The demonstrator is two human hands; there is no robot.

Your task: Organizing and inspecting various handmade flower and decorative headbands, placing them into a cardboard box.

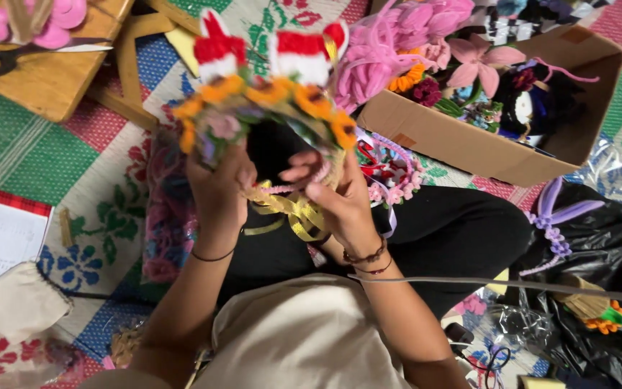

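Wreath point(268, 101) gripped between left hand point(219, 194) and right hand point(340, 202).

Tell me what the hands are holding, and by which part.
Both hands, left and right, hold a flower wreath by its lower rim, near the yellow ribbon.

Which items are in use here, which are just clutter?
In use:
- left hand and right hand, both holding the flower wreath
- yellow ribbon

Lying about:
- scissors
- cardboard box
- cloth pouch
- purple pipe-cleaner bunny ears
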